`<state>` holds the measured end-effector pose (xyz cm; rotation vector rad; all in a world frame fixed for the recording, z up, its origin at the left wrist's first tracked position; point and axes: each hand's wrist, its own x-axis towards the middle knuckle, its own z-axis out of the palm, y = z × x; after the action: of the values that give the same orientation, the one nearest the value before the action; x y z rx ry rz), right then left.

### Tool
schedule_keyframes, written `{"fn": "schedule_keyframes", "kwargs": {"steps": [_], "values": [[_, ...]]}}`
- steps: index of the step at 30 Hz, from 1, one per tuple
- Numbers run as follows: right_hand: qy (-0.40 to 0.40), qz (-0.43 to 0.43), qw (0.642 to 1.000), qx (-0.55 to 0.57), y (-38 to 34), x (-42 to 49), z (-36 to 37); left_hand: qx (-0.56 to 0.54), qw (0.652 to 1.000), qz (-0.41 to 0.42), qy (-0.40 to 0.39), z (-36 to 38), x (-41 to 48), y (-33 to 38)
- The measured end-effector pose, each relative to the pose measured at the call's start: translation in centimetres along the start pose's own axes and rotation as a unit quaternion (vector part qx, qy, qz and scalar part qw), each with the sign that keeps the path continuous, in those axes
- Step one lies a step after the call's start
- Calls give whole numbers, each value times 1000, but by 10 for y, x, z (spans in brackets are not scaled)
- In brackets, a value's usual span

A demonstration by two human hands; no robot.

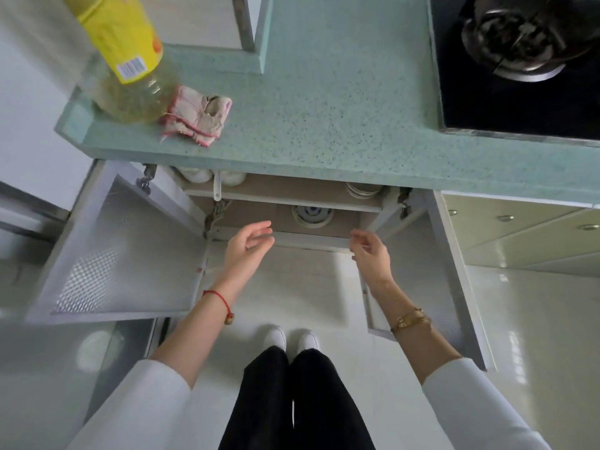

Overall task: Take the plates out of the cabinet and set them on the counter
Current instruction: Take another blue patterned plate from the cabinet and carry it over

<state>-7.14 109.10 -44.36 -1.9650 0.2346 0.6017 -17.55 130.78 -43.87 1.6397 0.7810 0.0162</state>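
Both cabinet doors (123, 251) open, my left hand (248, 246) and right hand (370, 253) loosely spread, empty, plates (362, 189) up on the shelf.

Hands: we count two, the left hand (248, 246) and the right hand (371, 253)
Cabinet doors: two, left door (107, 251) and right door (431, 271)
Oil bottle (126, 60): one
Folded cloth (196, 115): one
Stove burner (516, 37): one

Both cabinet doors (120, 251) swung wide, opening clear; counter edge (292, 164) overhangs the shelf (282, 201), hiding most stacked plates (362, 190).
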Motion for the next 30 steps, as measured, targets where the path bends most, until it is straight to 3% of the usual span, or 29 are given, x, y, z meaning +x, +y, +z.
{"fn": "schedule_keyframes", "kwargs": {"steps": [4, 13, 17, 23, 30], "values": [[5, 25, 1000, -14, 53, 80, 45, 19, 1000, -9, 3, 30, 81, -64], [21, -6, 995, -94, 184, 291, 125, 72, 997, -40, -3, 115, 289, -229], [27, -50, 987, -151, 239, 375, 151, 23, 999, -44, 7, 148, 363, -289], [47, -114, 972, -200, 284, 474, 189, -22, 1000, 13, 16, 186, 454, -355], [96, -158, 955, -232, 298, 540, 218, 60, 994, 83, -38, 203, 504, -387]]}}
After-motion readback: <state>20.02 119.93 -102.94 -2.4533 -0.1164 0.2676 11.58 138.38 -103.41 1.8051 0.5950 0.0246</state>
